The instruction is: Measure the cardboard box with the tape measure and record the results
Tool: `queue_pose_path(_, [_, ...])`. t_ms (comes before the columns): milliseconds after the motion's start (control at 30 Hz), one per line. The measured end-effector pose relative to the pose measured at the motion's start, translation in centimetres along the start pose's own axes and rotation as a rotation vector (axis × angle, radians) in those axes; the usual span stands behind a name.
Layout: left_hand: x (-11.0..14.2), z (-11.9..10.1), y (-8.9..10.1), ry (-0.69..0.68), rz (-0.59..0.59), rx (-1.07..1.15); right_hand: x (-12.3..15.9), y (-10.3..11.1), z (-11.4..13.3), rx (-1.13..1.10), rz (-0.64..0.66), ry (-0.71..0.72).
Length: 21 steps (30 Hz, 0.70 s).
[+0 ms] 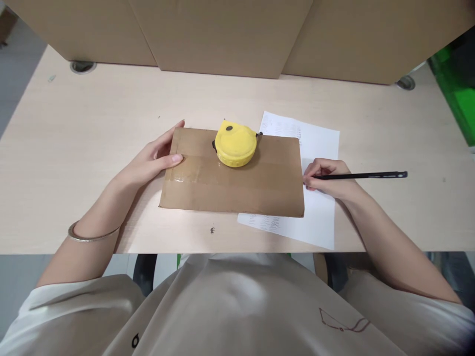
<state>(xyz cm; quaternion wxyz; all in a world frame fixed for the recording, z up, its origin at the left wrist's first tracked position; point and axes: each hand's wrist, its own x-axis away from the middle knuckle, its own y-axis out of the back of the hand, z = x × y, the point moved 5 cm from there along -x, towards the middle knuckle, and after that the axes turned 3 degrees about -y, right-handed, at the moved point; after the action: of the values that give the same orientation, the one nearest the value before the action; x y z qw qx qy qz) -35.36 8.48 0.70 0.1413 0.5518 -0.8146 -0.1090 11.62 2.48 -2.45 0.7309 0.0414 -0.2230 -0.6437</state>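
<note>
A flat brown cardboard box point(222, 190), with glossy tape across it, lies on the desk in front of me. My left hand point(152, 158) grips its left edge, the thumb on top and the fingers along the far side. On top of the box sits a yellow tape measure point(236, 144) with black fittings; neither hand touches it. At the box's right edge, my right hand point(328, 178) is closed around a slim black pen point(371, 175) that points left. The pen's tip is hidden by the fingers. Beneath the box and right hand is a white sheet of paper point(321, 217) with writing on it.
Tall cardboard panels point(222, 39) stand along the back of the pale wooden desk point(92, 109). Two round cable grommets, a left one point(83, 66) and a right one point(406, 82), sit near them. A small dark mark point(212, 230) shows near the front edge.
</note>
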Motion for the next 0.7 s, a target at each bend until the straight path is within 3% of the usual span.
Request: queue_pose_path(700, [-0.13,0.06,-0.05,0.021,0.007,0.001,-0.01,0.49,-0.73,0.000,-0.067,0.007])
